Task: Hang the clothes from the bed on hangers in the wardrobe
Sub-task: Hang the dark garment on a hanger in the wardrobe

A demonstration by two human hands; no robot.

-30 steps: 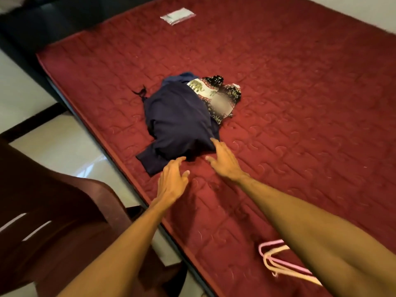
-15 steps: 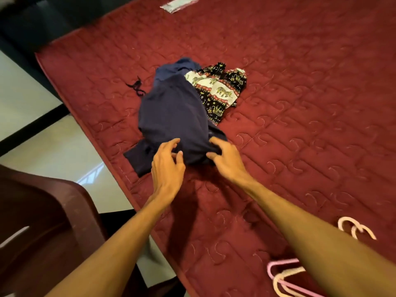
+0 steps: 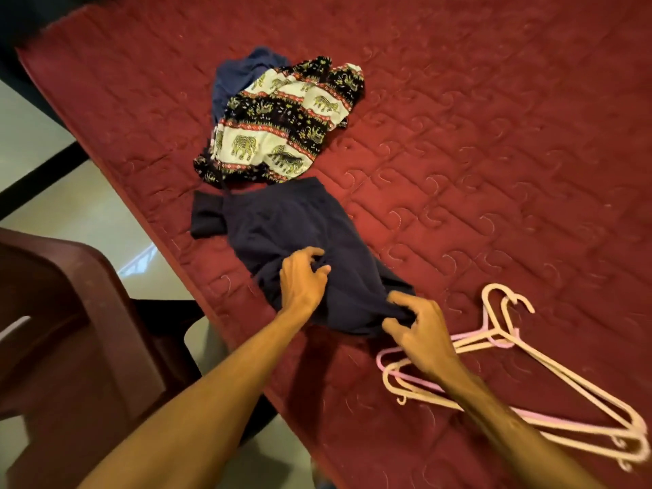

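Observation:
A dark navy garment point(image 3: 296, 220) lies on the red quilted bed point(image 3: 458, 142), close to its near edge. My left hand point(image 3: 303, 280) grips a fold of it near the middle, and my right hand point(image 3: 416, 330) pinches its near hem. Behind it lies an elephant-print garment point(image 3: 282, 125) in black, white and red, with another blue garment point(image 3: 243, 72) partly under it. Pink and cream plastic hangers point(image 3: 511, 351) lie on the bed just right of my right hand. The wardrobe is out of view.
A dark brown plastic chair point(image 3: 70, 330) stands on the pale floor point(image 3: 88, 213) at the left, close to the bed's edge. The bed stretches away to the right and back.
Both hands have taken hold of the navy garment and dragged it toward me off the pile, uncovering the elephant-print garment. The hangers now show more fully at right.

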